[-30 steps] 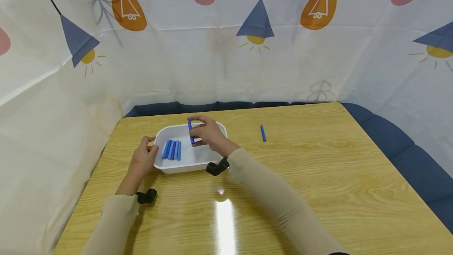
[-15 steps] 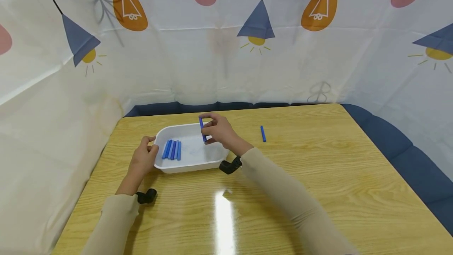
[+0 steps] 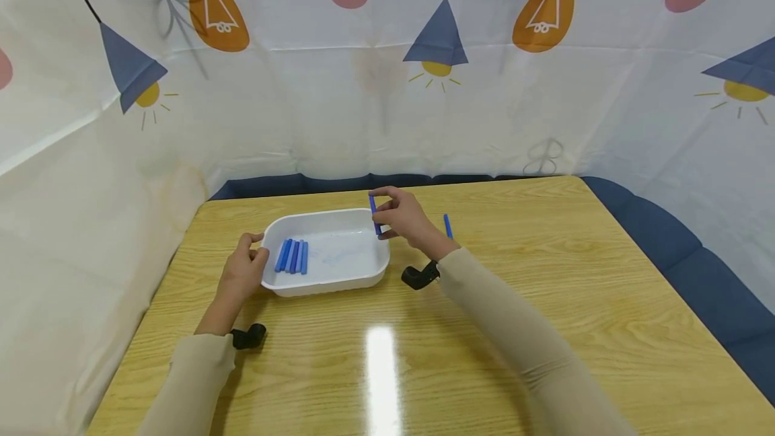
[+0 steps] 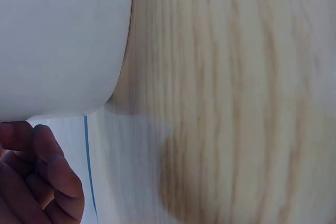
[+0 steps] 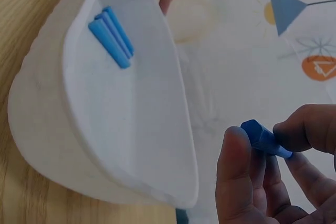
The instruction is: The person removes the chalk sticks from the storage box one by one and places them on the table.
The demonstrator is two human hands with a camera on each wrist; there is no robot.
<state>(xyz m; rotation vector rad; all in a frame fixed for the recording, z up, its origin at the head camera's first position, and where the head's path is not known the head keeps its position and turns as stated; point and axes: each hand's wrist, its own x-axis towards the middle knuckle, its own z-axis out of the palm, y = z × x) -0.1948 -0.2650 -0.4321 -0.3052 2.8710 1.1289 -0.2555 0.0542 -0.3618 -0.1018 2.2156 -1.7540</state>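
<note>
Hands apart; left hand (image 3: 237, 276) grips white tray (image 3: 345, 258) at its left end; right hand (image 3: 408, 219) pinches blue stick (image 3: 373, 206). Stick row (image 3: 292, 257) lies in tray's left part.

2 hands (image 3: 239, 273) (image 3: 407, 219) apart, fingers (image 5: 233, 174) bent

The loose blue stick (image 3: 447, 225) was partly hidden by the right wrist (image 3: 441, 246); at the left wrist view's edges, the white tray (image 4: 58, 40) and left hand (image 4: 39, 177) were cut off.
</note>
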